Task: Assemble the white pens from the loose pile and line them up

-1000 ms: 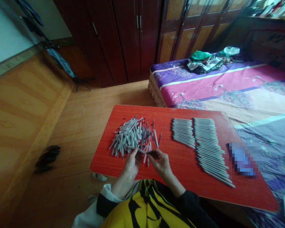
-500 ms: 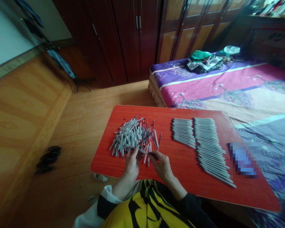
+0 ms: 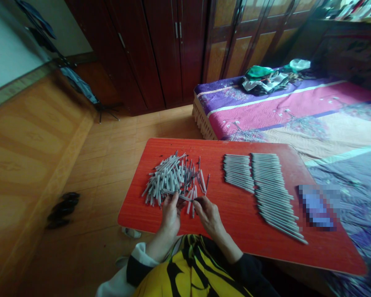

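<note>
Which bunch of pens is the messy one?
The heap right by the left hand and right hand holding a pen. Its pieces cross every which way; the short row and long row farther right lie neatly side by side.

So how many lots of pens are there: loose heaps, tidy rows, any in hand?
Loose heap: 1
Tidy rows: 2
Pen held by left hand and right hand: 1
Total: 4

On the tabletop [image 3: 235,225], a heap of pen tubes [image 3: 168,179] lies left and two rows of pens [image 3: 266,185] lie right. Just before the heap, the left hand [image 3: 170,214] and right hand [image 3: 209,215] share one pen tube [image 3: 183,197]. A bed [image 3: 281,111] stands behind the tabletop.
</note>
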`<state>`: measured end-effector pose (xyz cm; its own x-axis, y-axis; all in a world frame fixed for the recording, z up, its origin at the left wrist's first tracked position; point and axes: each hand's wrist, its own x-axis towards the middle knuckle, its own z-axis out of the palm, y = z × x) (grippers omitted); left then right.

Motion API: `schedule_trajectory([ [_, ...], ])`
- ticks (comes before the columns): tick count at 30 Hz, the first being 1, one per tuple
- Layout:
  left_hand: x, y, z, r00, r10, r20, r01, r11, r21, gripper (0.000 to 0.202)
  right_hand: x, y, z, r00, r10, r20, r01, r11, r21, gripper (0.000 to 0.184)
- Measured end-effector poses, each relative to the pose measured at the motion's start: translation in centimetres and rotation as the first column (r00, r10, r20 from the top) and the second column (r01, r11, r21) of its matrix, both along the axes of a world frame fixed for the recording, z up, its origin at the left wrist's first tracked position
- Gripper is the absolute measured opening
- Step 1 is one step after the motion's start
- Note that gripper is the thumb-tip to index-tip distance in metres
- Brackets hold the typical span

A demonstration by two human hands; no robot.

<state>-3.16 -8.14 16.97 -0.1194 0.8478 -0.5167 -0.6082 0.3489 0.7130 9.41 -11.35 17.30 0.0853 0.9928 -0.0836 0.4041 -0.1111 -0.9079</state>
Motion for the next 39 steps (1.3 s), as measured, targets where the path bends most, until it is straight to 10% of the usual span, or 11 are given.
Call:
schedule_trajectory([
  [18, 0.06, -0.54, -0.28, 0.999, -0.027, -0.038, 0.025, 0.998, -0.05, 0.033, -0.17, -0.09, -0.55, 0.939, 0.1, 0.329, -0.088, 0.995, -0.051, 0.034],
  [39, 0.06, -0.53, -0.46, 0.999, -0.019, -0.045, 0.018, 0.999, -0.031, 0.031, -0.02, -0.21, -0.77, 0.964, 0.086, 0.252, -0.086, 0.996, -0.011, 0.035],
])
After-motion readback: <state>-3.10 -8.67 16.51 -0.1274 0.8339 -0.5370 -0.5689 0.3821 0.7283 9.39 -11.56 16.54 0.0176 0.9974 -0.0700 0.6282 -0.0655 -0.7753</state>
